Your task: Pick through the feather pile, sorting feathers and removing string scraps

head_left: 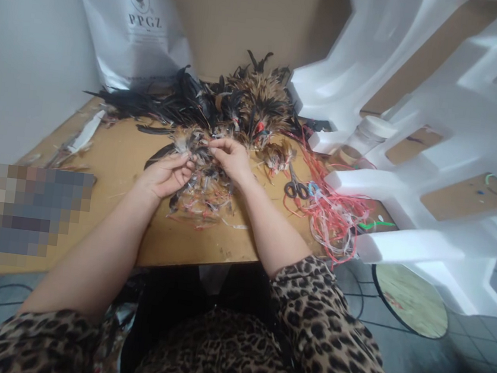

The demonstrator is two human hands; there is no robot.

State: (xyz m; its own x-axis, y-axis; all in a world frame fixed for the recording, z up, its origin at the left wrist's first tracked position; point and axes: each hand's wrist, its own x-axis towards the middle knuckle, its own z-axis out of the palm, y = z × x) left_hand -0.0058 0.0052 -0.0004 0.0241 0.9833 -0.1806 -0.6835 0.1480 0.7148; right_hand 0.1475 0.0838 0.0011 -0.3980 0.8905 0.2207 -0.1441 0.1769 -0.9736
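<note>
A big heap of black and brown feathers (pixel 235 104) lies at the back of a wooden table (pixel 117 159). My left hand (pixel 166 174) and my right hand (pixel 233 156) meet over a small bundle of feathers (pixel 197 143) in front of the heap. Both hands have their fingers curled and pinched on this bundle. Below the hands lies a litter of feather scraps and thin red and white strings (pixel 204 202).
Scissors (pixel 297 187) lie right of my hands beside a tangle of red strings (pixel 337 217). A white-lidded jar (pixel 366 137) and large white foam pieces (pixel 440 154) stand at the right. A white printed bag (pixel 132 23) leans at the back left. A round disc (pixel 410 298) lies on the floor.
</note>
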